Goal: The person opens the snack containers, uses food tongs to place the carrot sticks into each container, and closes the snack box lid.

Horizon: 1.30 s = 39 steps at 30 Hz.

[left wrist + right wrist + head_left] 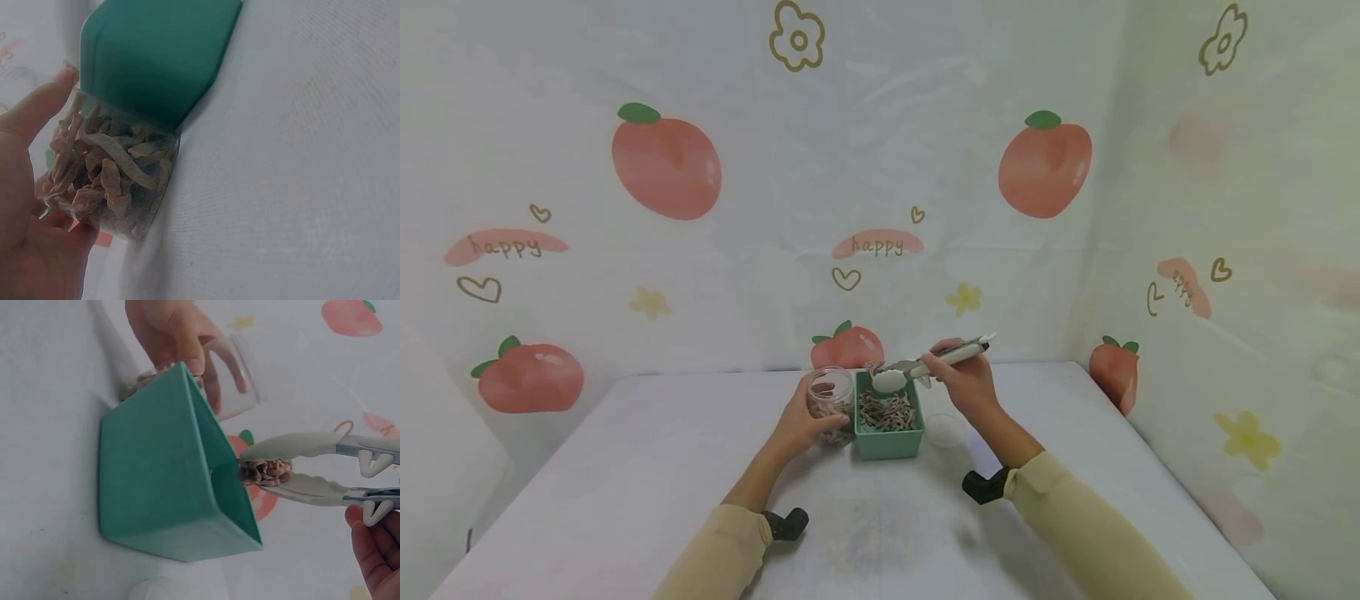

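Observation:
A clear jar (119, 162), partly filled with brownish dried strips, stands on the table with my left hand (805, 421) curled round it. Against its right side is a green rectangular box (888, 445) holding more of the same dried strips (887, 412). My right hand (964, 380) grips a pair of tongs (951, 355) with white tips. In the right wrist view, a clump of dried strips (267, 472) sits pinched between the tong tips, over the box's open top.
A round, clear lid-like piece (945, 430) lies on the white table (700, 467), just right of the box. Behind the table hangs a white backdrop (760, 167) printed with fruit and flowers; a similar sheet rises along the right side.

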Each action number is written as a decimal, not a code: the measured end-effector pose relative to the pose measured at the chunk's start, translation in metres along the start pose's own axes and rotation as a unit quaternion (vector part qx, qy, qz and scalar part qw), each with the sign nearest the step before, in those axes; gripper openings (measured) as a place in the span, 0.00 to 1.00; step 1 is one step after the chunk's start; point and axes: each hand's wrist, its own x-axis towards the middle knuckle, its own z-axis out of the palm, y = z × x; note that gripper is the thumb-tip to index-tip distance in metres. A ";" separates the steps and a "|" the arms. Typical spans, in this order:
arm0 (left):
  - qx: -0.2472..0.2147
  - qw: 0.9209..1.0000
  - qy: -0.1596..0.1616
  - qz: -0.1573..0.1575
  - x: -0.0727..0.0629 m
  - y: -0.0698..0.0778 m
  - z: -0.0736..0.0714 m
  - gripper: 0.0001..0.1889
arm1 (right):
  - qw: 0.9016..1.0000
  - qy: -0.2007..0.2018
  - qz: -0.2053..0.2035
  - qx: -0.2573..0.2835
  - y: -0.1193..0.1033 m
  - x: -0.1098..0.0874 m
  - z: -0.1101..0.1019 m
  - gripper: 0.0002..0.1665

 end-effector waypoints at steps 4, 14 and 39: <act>-0.001 1.000 0.000 -0.001 0.000 0.000 0.001 0.49 | 1.000 0.002 -0.017 0.008 -0.007 0.003 0.001 0.09; -0.003 1.000 0.000 0.002 0.002 -0.003 0.001 0.48 | 0.997 -0.020 -0.039 0.066 -0.045 0.005 0.010 0.10; -0.002 1.000 -0.001 -0.018 0.001 -0.004 -0.001 0.52 | 0.992 -0.085 -0.033 0.083 -0.066 -0.006 0.036 0.11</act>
